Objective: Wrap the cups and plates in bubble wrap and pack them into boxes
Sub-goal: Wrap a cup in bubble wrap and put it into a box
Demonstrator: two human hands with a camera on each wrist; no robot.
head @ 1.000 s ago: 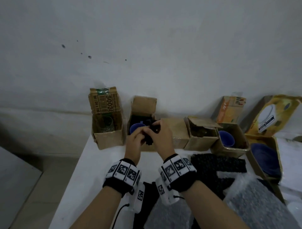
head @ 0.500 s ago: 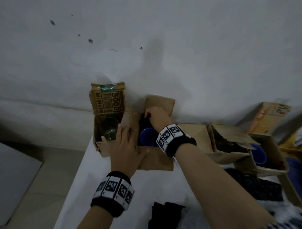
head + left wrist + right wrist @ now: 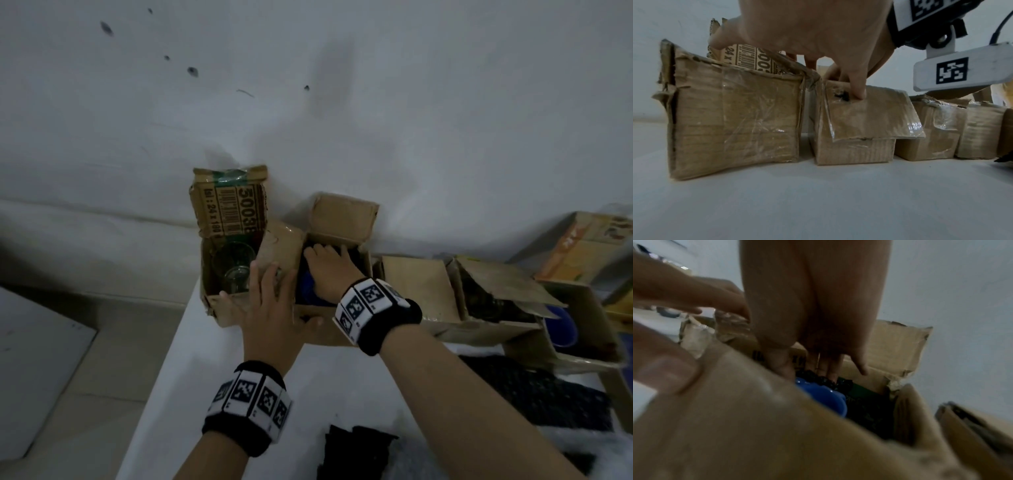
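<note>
The right hand (image 3: 330, 270) reaches down into the open second box (image 3: 342, 222) near the table's (image 3: 239, 394) back left corner, its straight fingers (image 3: 830, 368) pressing black wrap (image 3: 844, 384) beside the blue cup (image 3: 824, 395) inside; it grasps nothing. The left hand (image 3: 270, 315) lies flat with fingers spread, thumb pressing that box's front flap (image 3: 869, 116). A glass (image 3: 236, 267) sits in the corner box (image 3: 219, 308).

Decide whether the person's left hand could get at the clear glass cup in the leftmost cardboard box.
Probably yes: the left hand rests beside that leftmost cardboard box, whose top is open, and nothing covers the clear glass cup.
</note>
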